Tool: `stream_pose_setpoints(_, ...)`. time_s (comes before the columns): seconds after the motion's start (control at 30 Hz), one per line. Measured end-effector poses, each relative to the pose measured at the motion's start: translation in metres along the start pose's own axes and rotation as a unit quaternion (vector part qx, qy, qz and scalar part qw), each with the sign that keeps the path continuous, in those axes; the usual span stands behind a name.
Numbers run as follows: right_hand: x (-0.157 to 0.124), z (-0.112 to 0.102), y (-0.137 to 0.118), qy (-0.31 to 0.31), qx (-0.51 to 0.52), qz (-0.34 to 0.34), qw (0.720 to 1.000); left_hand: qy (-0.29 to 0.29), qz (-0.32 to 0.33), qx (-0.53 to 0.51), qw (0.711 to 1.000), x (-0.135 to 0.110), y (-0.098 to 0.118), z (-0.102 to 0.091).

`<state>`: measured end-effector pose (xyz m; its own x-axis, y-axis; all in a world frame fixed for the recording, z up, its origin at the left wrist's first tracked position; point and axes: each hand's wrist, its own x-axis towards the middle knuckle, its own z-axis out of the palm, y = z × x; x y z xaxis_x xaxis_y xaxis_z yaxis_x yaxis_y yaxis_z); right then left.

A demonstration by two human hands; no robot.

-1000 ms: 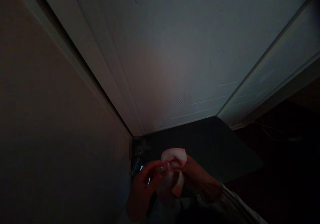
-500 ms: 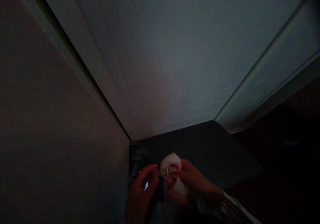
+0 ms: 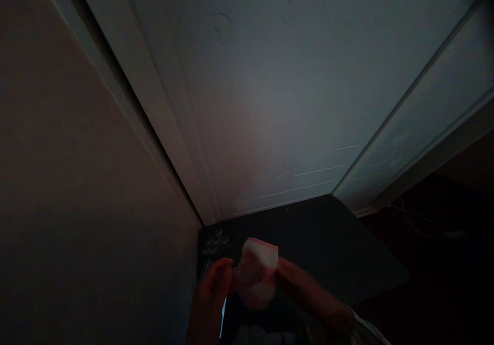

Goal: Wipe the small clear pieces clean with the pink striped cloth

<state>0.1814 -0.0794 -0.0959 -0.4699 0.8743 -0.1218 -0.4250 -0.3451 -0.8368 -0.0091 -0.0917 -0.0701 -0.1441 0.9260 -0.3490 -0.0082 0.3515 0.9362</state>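
Low in the middle of the head view, my right hand (image 3: pixel 295 278) grips a thin pink-and-white sheet (image 3: pixel 259 275); whether it is cloth, paper or a bag I cannot tell. My left hand (image 3: pixel 212 286) is closed, thumb and fingers pinching a small clear piece (image 3: pixel 236 270) at the sheet's left edge. The sheet partly covers that piece and the fingers of my right hand. Behind my left hand, several small clear glass-like pieces (image 3: pixel 216 242) stand on the dark tabletop (image 3: pixel 328 237).
A bright bluish strip (image 3: pixel 223 316) shows beside my left wrist. On the left rises a plain panel (image 3: pixel 96 206), and a pale panel (image 3: pixel 293 93) with embossed hearts stands behind the table. A thin cable (image 3: pixel 412 224) lies at the right. The room is dim.
The pink-and-white sheet has opened out and now covers most of the clear piece that showed between my hands. The view has tilted slightly upward.
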Motion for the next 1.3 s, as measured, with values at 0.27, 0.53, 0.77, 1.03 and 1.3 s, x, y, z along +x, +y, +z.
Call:
stream_pose_setpoints(0.27, 0.0, 0.017, -0.005, 0.085, -0.112, -0.019, 0.99, -0.044, 0.005, -0.031, 0.999, -0.002, -0.001, 0.002)
stream_pose_setpoints(0.53, -0.003, 0.018, -0.005, 0.053, -0.17, 0.025, 0.984, -0.115, 0.008, -0.049, 0.992, -0.007, 0.007, 0.003)
stream_pose_setpoints(0.77, -0.005, 0.02, -0.006, 0.037, -0.231, 0.049, 0.971, -0.133, 0.023, -0.025, 0.99, -0.008, 0.004, 0.004)
stream_pose_setpoints(1.03, -0.005, 0.02, -0.005, 0.063, -0.305, -0.031, 0.95, -0.182, 0.028, -0.025, 0.983, -0.009, -0.001, 0.008)
stream_pose_setpoints(1.3, 0.002, 0.021, 0.001, 0.127, -0.168, -0.018, 0.977, -0.186, 0.061, -0.001, 0.981, -0.012, -0.003, 0.012)
